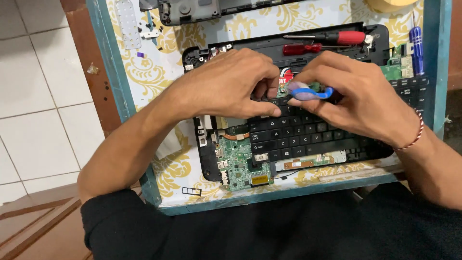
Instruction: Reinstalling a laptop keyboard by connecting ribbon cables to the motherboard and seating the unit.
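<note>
Both hands meet over a dismantled laptop, and the work in hand looks like a fine prying or loosening job near the top edge of the keyboard. The right hand (358, 94) has its fingers clamped on a small tool with a blue-and-white handle (308, 91), held low and nearly flat, its tip hidden under the knuckles. The left hand (226, 84) lies just at nine o'clock of it, fingers curled together and pressed down on the keyboard (308, 135); whether they pinch anything I cannot tell. The keyboard lies loose across the open laptop base (207, 154), with the green motherboard (240, 163) bare at its seven o'clock.

As a judgement, the next move calls for a steady, light touch: the left hand pinning the keyboard while the tool works in a very small spot, close to exposed circuitry.

At twelve o'clock, on the black casing, rest a red-handled screwdriver (337, 37) and a shorter red tool (301, 48). A blue-handled screwdriver (417, 43) lies at two o'clock beside another green board (397, 67). A grey plastic cover (192, 10) sits at the far edge, a perforated metal strip (128, 24) at eleven o'clock.

The tabletop (144, 77) is covered in white and gold floral pattern with a teal rim. Beyond it at nine o'clock is a white tiled floor (38, 106).
</note>
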